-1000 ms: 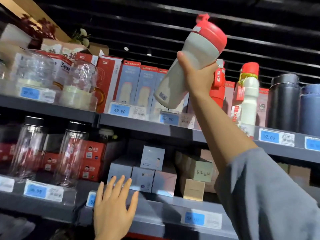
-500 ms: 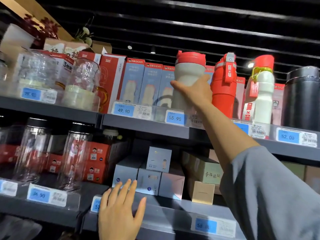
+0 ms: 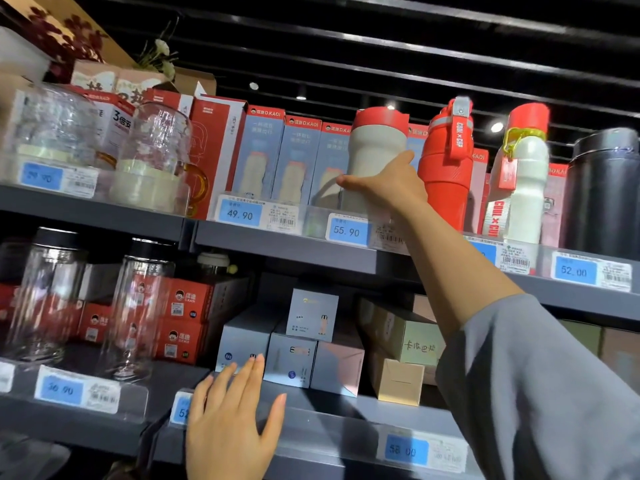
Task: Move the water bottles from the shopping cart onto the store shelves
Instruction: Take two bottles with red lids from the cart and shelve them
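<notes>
Lowered since a second ago: grey bottle (image 3: 375,147), red-lidded, now upright on upper shelf (image 3: 284,247) beside red bottle (image 3: 445,174). Right hand (image 3: 388,185) grasps its waist, steadying; left hand (image 3: 225,424), fingers flat, braces lower shelf (image 3: 329,431).

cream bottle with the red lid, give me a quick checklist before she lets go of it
1. Cream bottle upright: ok, it stands straight on the upper shelf.
2. Base fully seated on the shelf: cannot tell, the price strip and the right hand hide it.
3. Gap to the red bottle: ok, a sliver of space shows between them.
4. Grip: ok, the right hand wraps the bottle's lower body.
5. Boxes behind undisturbed: ok, they stand upright.
6. Left hand braced: ok, flat against the lower shelf edge, fingers straight.
</notes>
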Demonstrator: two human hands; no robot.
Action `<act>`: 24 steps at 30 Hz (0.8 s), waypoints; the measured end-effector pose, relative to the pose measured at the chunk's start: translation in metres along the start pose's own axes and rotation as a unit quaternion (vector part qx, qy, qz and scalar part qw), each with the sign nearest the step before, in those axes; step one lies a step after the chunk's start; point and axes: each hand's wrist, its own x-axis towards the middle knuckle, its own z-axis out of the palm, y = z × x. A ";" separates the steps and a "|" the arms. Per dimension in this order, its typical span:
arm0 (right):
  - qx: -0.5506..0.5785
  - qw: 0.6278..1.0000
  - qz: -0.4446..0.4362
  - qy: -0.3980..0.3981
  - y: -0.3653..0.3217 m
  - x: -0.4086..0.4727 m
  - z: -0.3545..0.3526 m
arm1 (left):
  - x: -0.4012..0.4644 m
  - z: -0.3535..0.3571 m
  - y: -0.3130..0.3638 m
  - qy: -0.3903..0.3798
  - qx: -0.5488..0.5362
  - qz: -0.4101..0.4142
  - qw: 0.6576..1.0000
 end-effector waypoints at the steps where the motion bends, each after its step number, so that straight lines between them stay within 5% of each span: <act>1: -0.007 1.000 -0.004 0.003 0.000 -0.001 0.000 | 0.001 -0.001 0.000 -0.001 -0.002 0.000 1.000; 9: -0.099 0.994 -0.052 -0.017 0.004 -0.029 -0.010 | 0.001 0.004 -0.002 0.026 -0.023 0.017 0.999; 17: -0.224 0.940 -0.257 0.003 0.016 -0.129 -0.046 | -0.001 0.010 -0.007 0.019 -0.050 0.078 0.996; 24: -0.229 0.907 -0.267 -0.232 0.041 -0.254 -0.067 | -0.020 -0.008 -0.021 -0.051 -0.038 0.149 0.987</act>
